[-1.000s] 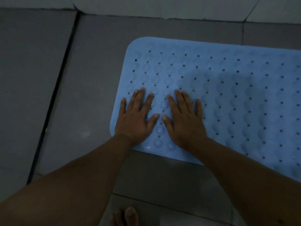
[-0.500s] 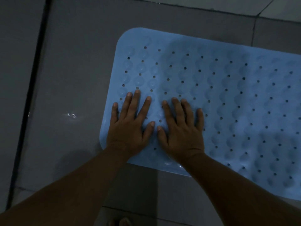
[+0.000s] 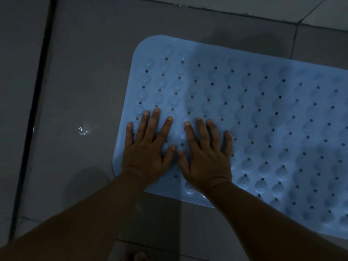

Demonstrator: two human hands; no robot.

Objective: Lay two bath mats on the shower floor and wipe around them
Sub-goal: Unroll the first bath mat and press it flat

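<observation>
both hands lie flat, palms down, on the near left corner of the blue bath mat (image 3: 254,113). left hand (image 3: 148,147) has its fingers straight and spread, the little finger close to the mat's left edge and the wrist crossing the rounded near corner. right hand (image 3: 205,157) sits just beside it, fingers also straight and slightly fanned, pointing toward the far side; the two thumbs nearly meet tip to tip in the middle. neither hand curls round anything, they only press on the mat's surface.

the mat lies spread on the grey tiled shower floor (image 3: 84,72), running from the hands off the right edge of the view, tilted a little so its right part sits nearer. its surface shows rows of small round holes between wavy raised bumps, and a few suction-cup shapes show through near the near edge by the right wrist.

a small wet glint (image 3: 82,129) shines on the floor to the left of the mat, apart from it. a dark grout line (image 3: 35,113) runs near to far further left. at the bottom edge, between the forearms, some toes (image 3: 134,257) show dimly. only one mat is in view, and the light is low.
</observation>
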